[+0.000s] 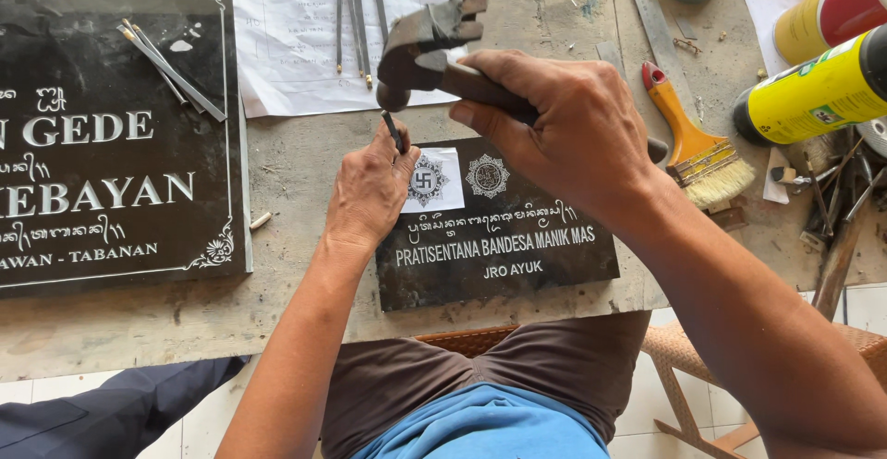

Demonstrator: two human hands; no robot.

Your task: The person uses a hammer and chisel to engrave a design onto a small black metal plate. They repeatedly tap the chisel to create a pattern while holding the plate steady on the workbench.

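Polished dark stone plaque [499,247] on rough matt concrete table [296,159]; dull metal hammer [420,48], wooden-handled brush [688,140].

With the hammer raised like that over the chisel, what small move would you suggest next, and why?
Probably a light tap of the hammer straight down onto the chisel. The right hand holds the hammer head just above the chisel's top, and the left hand steadies the chisel's tip at the paper pattern on the dark plaque.

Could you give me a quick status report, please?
Left hand grips chisel on dark plaque. Right hand holds hammer raised above. Nothing between.
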